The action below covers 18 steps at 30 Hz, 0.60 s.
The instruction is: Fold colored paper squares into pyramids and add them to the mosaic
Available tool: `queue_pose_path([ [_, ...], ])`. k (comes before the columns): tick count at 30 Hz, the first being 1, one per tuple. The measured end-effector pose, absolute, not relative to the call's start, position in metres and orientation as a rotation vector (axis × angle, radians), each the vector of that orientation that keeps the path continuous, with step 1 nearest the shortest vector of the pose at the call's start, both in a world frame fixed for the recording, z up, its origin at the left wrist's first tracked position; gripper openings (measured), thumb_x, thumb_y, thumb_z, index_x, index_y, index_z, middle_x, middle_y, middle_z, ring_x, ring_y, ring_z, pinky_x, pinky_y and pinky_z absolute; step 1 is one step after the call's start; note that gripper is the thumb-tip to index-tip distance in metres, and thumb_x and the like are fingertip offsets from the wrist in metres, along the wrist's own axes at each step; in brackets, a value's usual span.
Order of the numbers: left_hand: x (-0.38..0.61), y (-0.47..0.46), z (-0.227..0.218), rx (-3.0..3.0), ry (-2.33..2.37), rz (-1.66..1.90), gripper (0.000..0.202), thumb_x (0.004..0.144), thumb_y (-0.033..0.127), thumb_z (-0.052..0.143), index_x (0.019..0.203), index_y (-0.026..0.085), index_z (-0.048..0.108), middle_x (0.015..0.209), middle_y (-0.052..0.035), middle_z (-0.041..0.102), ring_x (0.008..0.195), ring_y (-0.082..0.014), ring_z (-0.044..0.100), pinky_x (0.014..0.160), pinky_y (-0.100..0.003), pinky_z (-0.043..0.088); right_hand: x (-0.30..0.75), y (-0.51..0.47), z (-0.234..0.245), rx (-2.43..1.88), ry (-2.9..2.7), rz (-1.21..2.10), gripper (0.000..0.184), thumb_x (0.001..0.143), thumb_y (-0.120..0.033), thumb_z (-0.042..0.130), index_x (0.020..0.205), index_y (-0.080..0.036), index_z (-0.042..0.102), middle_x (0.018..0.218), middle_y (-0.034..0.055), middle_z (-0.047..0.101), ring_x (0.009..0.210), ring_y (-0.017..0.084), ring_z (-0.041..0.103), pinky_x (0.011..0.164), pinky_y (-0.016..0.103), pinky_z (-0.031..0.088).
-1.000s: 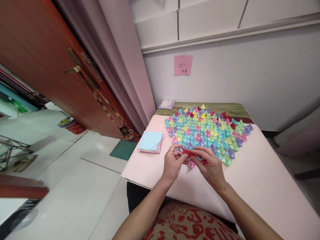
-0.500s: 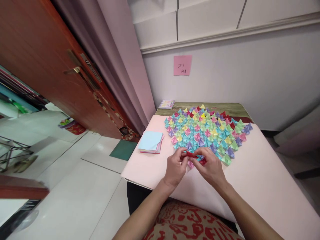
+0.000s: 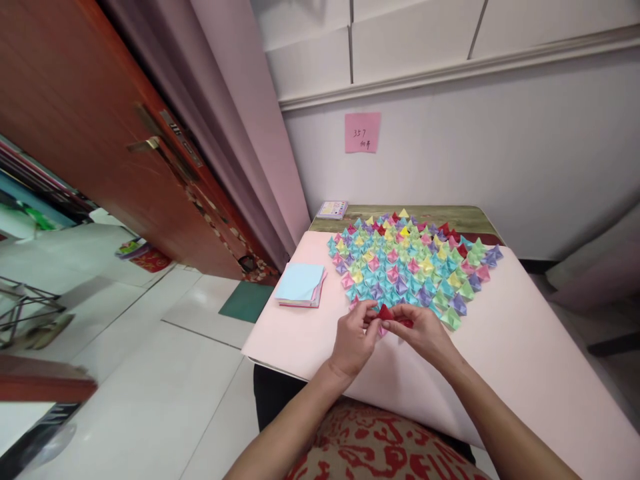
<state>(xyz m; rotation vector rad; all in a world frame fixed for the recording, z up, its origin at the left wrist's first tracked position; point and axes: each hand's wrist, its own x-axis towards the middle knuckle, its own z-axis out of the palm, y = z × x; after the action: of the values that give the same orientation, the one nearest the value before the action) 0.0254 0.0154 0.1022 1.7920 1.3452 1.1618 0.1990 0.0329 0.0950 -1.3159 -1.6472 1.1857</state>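
Note:
Between my two hands is a small red folded paper (image 3: 385, 313), its pointed tip facing away from me. My left hand (image 3: 356, 333) pinches its left side between thumb and fingers. On the right side, my right hand (image 3: 420, 330) is closed on the same paper. Just beyond my fingers spreads a dense array of folded paper pieces (image 3: 400, 260) in blue, green, yellow, pink, purple and red, several of them partly hidden by my hands. A stack of square paper sheets (image 3: 300, 283), light blue on top, lies left of my hands.
The table (image 3: 520, 333) has a pale pink cover, with a wooden strip at the back. A small printed pack (image 3: 333, 210) rests in the far left corner. A pink note (image 3: 363, 133) is stuck to the wall. A brown door (image 3: 100, 100) and a curtain stand at left.
The red paper now shows a raised pointed tip where it looked flat and narrow before. My fingers have shifted slightly around it. The view has moved a little.

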Motion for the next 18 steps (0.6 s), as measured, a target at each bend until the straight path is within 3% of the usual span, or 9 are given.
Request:
queue_pose_path([
  [5,0.025,0.018,0.105,1.599,1.298,1.123,0.023,0.082,0.018,0.062,0.105,0.02,0.064,0.089,-0.0041,0.071,0.084,-0.0174,0.07,0.075,-0.028,0.056,0.198,0.03,0.098,-1.314,-1.87,0.71,0.026,0.087,-0.049,0.062,0.083,-0.027,0.075,0.108,0.0061,0.069,0.1,0.026,0.064,0.081,0.036,0.049],
  [8,0.024,0.022,0.107,1.417,1.246,1.104,0.024,0.078,0.018,0.066,0.101,0.018,0.066,0.084,-0.0037,0.07,0.076,-0.0161,0.067,0.07,-0.027,0.055,0.199,0.03,0.1,-1.4,-1.906,0.539,0.026,0.088,-0.05,0.06,0.085,-0.029,0.076,0.093,0.0058,0.069,0.088,0.024,0.064,0.07,0.033,0.047],
  [12,0.025,0.025,0.114,1.237,1.129,1.063,0.029,0.074,0.019,0.07,0.102,0.015,0.066,0.076,-0.001,0.065,0.065,-0.0134,0.064,0.063,-0.026,0.054,0.2,0.032,0.101,-1.4,-1.698,0.95,0.028,0.082,-0.052,0.068,0.088,-0.025,0.075,0.065,0.0012,0.064,0.058,0.017,0.056,0.051,0.027,0.038],
  [15,0.026,0.024,0.121,1.099,0.946,0.992,0.038,0.073,0.025,0.074,0.108,0.014,0.064,0.072,0.0003,0.063,0.06,-0.0143,0.065,0.061,-0.029,0.055,0.2,0.033,0.105,-1.168,-1.44,1.391,0.033,0.081,-0.052,0.069,0.091,-0.021,0.07,0.069,0.0009,0.066,0.058,0.014,0.055,0.053,0.025,0.04],
  [18,0.025,0.025,0.124,0.988,0.858,0.946,0.042,0.075,0.034,0.075,0.11,0.014,0.061,0.071,-0.0012,0.065,0.059,-0.0171,0.067,0.059,-0.032,0.057,0.201,0.033,0.111,-1.043,-1.324,1.55,0.031,0.083,-0.05,0.068,0.089,-0.02,0.067,0.072,0.0001,0.064,0.061,0.012,0.054,0.057,0.024,0.043],
])
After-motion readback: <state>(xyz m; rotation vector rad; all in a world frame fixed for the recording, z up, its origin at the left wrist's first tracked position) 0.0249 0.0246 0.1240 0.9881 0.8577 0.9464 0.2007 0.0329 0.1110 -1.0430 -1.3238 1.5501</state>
